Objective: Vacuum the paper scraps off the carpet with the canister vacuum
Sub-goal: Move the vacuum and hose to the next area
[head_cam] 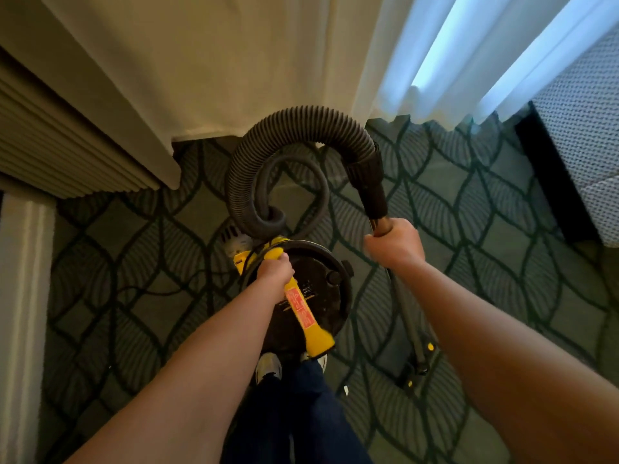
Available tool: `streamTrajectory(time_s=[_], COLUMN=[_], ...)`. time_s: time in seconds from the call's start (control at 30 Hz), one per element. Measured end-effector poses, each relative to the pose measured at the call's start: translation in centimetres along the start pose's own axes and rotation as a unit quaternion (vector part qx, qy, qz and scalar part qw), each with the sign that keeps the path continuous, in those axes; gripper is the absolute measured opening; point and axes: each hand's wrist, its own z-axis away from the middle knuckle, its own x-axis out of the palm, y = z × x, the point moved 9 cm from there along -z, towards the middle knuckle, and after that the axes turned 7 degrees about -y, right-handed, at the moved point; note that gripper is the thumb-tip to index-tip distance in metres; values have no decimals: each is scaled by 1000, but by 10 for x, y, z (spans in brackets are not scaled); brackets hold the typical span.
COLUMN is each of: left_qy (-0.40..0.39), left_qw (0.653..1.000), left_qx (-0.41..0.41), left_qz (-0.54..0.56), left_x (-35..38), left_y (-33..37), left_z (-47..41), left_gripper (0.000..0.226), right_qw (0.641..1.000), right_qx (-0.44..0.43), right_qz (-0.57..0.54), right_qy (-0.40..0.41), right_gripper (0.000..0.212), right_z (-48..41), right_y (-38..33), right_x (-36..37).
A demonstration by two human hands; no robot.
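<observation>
left hand: curled tight round the yellow handle of the canister vacuum, mid-view
right hand: wrapped round the wand at 3 o'clock
floor head: on the carpet at 5 o'clock
paper scrap: one white bit at 6 o'clock, near the floor head, not under it
progress: likely unfinished — that scrap is left to pick up; no others show

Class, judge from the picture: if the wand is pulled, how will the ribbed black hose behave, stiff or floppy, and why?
Probably floppy: the hose curls in a loose loop from the canister. Its ribs suggest it bends without kinking. Pulled taut by the wand, it may tug the canister.
</observation>
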Motion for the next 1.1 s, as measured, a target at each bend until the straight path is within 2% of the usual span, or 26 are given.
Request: streamTrajectory(time_s=[0.13, 0.2, 0.3, 0.37, 0.43, 0.5, 0.57, 0.6, 0.67, 0.73, 0.8, 0.83, 0.9, 0.93, 0.97, 1.03, 1.07, 1.1], left_qy=[6, 9, 28, 52, 77, 97, 70, 41, -46, -163, -248, -281, -342, -364, -383, -399, -384, -359], left_qw=[1000, 1000, 1000, 998, 992, 974, 926, 882, 782, 687, 583, 565, 572, 578, 589, 583, 551, 493], left_qx=[12, 14, 9, 17, 29, 20, -9, -15, 28, 74, 84, 64, 59, 79, 119, 238, 304, 347], left_qz=[13, 1, 5, -17, -95, -204, -371, -470, -621, -704, -769, -773, -743, -726, -702, -666, -676, -712], left_x=[16, 20, 21, 18, 14, 16, 32, 45, 83, 124, 153, 163, 187, 202, 220, 256, 268, 277], left_y=[19, 28, 45, 56, 64, 64, 57, 55, 58, 59, 56, 54, 61, 69, 80, 99, 102, 93], left_z=[-11, -29, -24, -12, -5, 8, 25, 34, 62, 97, 133, 151, 190, 209, 228, 259, 268, 272], left_gripper=[26, 19, 43, 48, 57, 76, 95, 97, 82, 60, 49, 42, 26, 25, 29, 33, 33, 35], right_qw=[1000, 999, 998, 998, 997, 997, 996, 996, 996, 994, 992, 992, 990, 992, 993, 993, 990, 987], right_qx=[21, 32, 55, 65, 72, 78, 81, 83, 88, 99, 110, 115, 120, 111, 103, 115, 135, 154], right_qz=[4, 5, -7, -13, -24, -26, -27, -29, -36, -43, -53, -56, -58, -49, -34, -19, -16, -17], right_qy=[2, 5, 8, 7, 2, -1, -3, -4, -7, -7, -13, -19, -33, -43, -48, -34, -35, -38], right_gripper=[5, 6, 7, 6, 8, 8, 8, 8, 8, 7, 6, 6, 10, 11, 8, 6, 10, 14], right_z=[-15, -19, -23, -23, -23, -21, -18, -15, -10, -3, 5, 9, 18, 22, 26, 39, 46, 52], right_y=[21, 33, 50, 58, 64, 69, 73, 76, 84, 95, 108, 114, 124, 125, 127, 136, 144, 152], right_x=[-10, -13, -15, -16, -12, -8, -3, -1, 0, -1, -2, -3, -4, -3, -1, -3, 0, 4])
